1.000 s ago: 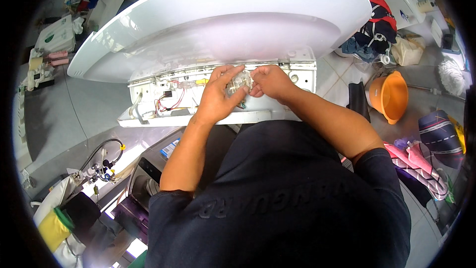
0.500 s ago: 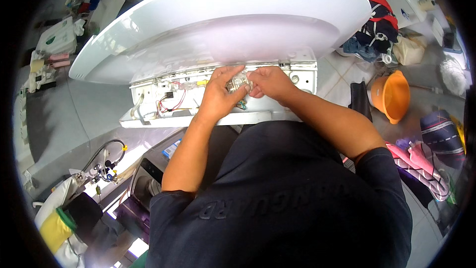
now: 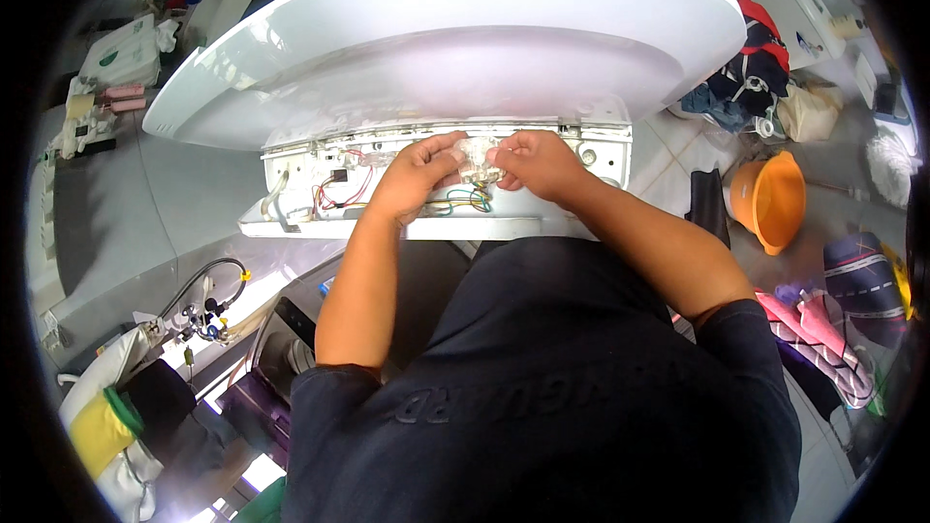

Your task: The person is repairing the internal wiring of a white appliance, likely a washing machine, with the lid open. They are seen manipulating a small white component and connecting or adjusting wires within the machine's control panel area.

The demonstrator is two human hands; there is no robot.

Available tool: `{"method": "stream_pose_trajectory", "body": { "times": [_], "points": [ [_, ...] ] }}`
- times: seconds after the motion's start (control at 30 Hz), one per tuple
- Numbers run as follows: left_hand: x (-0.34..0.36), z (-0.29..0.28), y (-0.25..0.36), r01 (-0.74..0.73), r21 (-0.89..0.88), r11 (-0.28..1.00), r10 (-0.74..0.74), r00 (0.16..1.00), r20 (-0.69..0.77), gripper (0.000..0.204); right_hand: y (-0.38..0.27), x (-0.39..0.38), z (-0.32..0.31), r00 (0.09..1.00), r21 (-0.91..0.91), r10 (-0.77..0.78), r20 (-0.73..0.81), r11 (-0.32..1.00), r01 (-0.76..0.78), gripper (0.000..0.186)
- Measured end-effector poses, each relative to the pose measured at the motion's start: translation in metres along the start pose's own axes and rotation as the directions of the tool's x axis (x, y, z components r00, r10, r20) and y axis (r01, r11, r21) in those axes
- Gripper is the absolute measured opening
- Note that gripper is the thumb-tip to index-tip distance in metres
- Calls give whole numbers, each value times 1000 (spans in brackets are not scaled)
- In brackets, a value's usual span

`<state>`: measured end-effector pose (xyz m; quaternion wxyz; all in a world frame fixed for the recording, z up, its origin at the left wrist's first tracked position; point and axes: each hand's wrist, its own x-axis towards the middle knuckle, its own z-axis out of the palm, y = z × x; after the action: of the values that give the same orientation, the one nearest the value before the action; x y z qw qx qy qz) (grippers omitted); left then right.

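Note:
Between my two hands is a small clear plastic part [image 3: 478, 157], with what looks like metal inside. My left hand [image 3: 413, 177] pinches its left side with thumb and fingers. On the opposite side, my right hand [image 3: 539, 165] grips it the same way. Yellow and green wires [image 3: 473, 199] run just below the part. Both hands are over a long white appliance housing [image 3: 542, 229] whose inside is exposed. Red wires and a black connector [image 3: 339, 176] lie in its left half. A large glossy white curved cover [image 3: 465, 68] rises behind the housing.
An orange basin [image 3: 778, 201] stands on the tiled floor at the right, beside a dark upright object [image 3: 708, 207]. Piled clothes [image 3: 760, 73] and a pale bag [image 3: 810, 112] lie at the back right. A black hose [image 3: 208, 276] curves at the left.
My left hand has drawn slightly left, uncovering more of the clear part and the yellow and green wires below it. The whole view has shifted a little.

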<state>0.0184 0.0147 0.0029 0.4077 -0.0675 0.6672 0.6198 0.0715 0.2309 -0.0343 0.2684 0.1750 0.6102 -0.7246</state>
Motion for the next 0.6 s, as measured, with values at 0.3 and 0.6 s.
{"method": "stream_pose_trajectory", "body": {
  "times": [0.3, 0.6],
  "points": [
    [1, -6, -3, 42, -118, 992, -33, 997, 75, 45, -2, -3, -2, 1000, -26, -14, 16, 1000, 14, 43],
    [1, -5, -1, 49, -70, 996, -44, 996, 80, 46, 2, 0, -3, 1000, 5, -8, 19, 1000, 8, 42]
  ]
}}
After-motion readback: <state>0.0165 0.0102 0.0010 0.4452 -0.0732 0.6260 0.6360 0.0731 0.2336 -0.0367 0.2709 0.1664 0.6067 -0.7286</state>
